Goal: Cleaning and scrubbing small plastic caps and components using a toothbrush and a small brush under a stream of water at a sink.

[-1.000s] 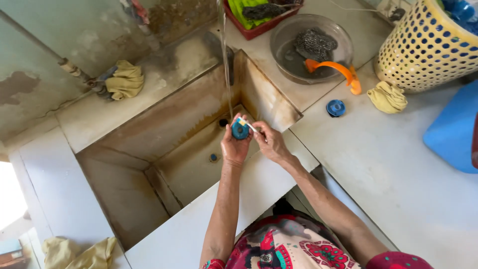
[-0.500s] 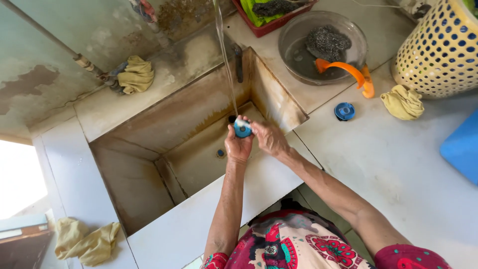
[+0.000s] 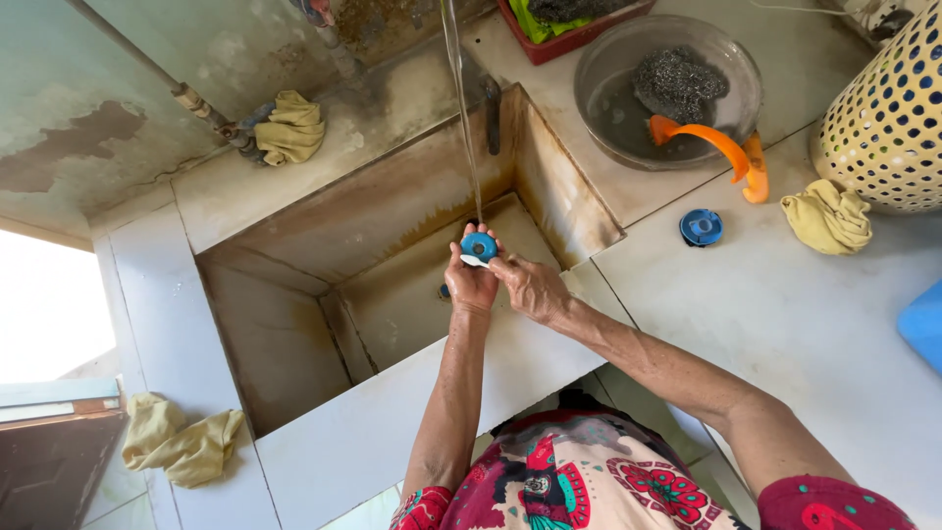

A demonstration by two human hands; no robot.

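The small round blue cap (image 3: 479, 245) sits right under the thin stream of water (image 3: 461, 108) now, where a second ago it was held just beside the fall; the hands have shifted little, so the rinsing looks to be in full swing rather than ending. The cap is a bright blue disc with a darker centre and a bit of white showing at its lower edge, held over the middle of the sink (image 3: 294, 324), above the drain.

The left hand (image 3: 469, 283) cups it from below, fingers closed round its rim. The right hand (image 3: 528, 287) pinches it from the side with the fingertips, a narrow grip.

On the counter (image 3: 785, 324) to the right lies a second blue cap (image 3: 701, 227), well apart. Beyond it are a yellow rag (image 3: 826, 217), a perforated basket (image 3: 888, 118), and a bowl (image 3: 599, 69) holding a steel scrubber (image 3: 672, 83) and an orange handle (image 3: 726, 152). Another rag (image 3: 287, 128) lies behind the sink.
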